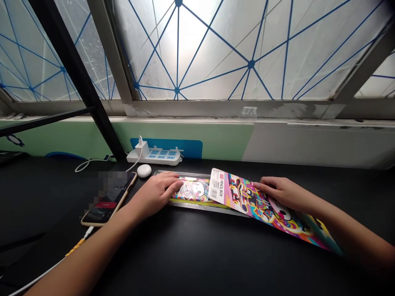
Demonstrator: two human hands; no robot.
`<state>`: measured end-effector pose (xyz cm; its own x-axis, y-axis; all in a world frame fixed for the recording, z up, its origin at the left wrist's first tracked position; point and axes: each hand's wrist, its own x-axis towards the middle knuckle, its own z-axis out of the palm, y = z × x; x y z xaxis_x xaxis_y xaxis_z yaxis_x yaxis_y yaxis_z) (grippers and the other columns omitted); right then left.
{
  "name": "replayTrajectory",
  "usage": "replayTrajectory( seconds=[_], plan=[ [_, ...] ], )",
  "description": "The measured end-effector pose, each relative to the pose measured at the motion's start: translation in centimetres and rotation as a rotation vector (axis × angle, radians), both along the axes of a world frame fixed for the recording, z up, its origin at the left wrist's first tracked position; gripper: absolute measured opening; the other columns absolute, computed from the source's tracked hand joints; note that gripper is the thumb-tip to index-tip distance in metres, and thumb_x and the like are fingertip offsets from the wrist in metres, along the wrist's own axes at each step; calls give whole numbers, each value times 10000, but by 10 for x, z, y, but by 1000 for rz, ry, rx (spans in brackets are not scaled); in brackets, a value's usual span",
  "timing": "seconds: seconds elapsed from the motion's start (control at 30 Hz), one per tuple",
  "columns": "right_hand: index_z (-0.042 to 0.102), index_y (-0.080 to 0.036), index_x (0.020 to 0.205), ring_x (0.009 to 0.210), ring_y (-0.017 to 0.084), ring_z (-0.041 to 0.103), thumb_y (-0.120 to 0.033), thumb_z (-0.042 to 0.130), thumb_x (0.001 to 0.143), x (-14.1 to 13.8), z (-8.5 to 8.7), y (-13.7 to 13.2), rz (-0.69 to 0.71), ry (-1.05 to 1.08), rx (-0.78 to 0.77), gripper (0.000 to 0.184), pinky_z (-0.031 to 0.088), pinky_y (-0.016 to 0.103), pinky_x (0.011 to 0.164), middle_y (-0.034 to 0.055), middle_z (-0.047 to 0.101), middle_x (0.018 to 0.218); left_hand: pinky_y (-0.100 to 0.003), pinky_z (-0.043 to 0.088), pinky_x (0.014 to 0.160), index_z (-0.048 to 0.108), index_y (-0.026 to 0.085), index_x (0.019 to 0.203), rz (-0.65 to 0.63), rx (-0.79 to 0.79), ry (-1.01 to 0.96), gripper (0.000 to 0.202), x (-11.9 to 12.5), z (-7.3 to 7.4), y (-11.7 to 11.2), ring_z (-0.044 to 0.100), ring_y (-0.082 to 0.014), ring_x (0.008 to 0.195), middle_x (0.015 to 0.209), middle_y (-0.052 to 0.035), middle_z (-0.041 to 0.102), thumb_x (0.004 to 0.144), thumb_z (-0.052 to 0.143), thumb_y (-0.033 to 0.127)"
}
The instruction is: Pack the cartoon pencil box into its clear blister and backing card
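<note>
A colourful pencil box (197, 189) with a white cartoon face lies in a clear plastic tray (203, 208) on the black table. My left hand (159, 192) is closed over its left end, with the thumb on the printed top. In my right hand (282, 194) is a bright cardboard sleeve (243, 199) marked "PENCIL BOX", pinched at its far edge. The sleeve slants down to the right and covers the right part of the pencil box and tray. Some fingertips of my right hand are hidden.
Left of my left forearm lies a phone (108, 205) with a charging cable (75, 246). Behind it are a round white case (144, 170) and a white power strip (163, 156). A black metal post (77, 78) rises at the back left, before the window.
</note>
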<state>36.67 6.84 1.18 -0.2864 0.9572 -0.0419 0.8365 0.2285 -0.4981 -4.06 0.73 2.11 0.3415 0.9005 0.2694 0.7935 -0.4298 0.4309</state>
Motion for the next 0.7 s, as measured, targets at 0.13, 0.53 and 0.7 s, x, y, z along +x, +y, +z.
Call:
replayTrajectory(
  seconds=[0.13, 0.53, 0.7],
  plan=[
    [687, -250, 926, 781, 257, 677, -710, 481, 918, -9, -4, -4, -32, 59, 52, 504, 514, 361, 665, 59, 763, 895, -562, 341, 1215, 541, 227, 1509, -33, 14, 127, 565, 3, -10, 1, 380, -342, 1512, 1621, -124, 437, 1046, 444, 538],
    [488, -236, 656, 612, 163, 461, -670, 547, 915, -28, 2, -24, 184, 44, -141, 508, 324, 288, 542, -28, 543, 651, -570, 288, 1232, 656, 334, 1395, -104, -108, 123, 448, 0, -2, 0, 379, -336, 1514, 1609, -60, 454, 1023, 513, 540],
    [546, -239, 678, 649, 182, 484, -740, 514, 892, -6, 7, -13, 88, -74, -159, 546, 329, 296, 562, -9, 577, 691, -573, 268, 1237, 641, 317, 1414, -108, -122, 141, 478, -1, -5, 1, 375, -342, 1517, 1630, -71, 426, 1023, 502, 552]
  ],
)
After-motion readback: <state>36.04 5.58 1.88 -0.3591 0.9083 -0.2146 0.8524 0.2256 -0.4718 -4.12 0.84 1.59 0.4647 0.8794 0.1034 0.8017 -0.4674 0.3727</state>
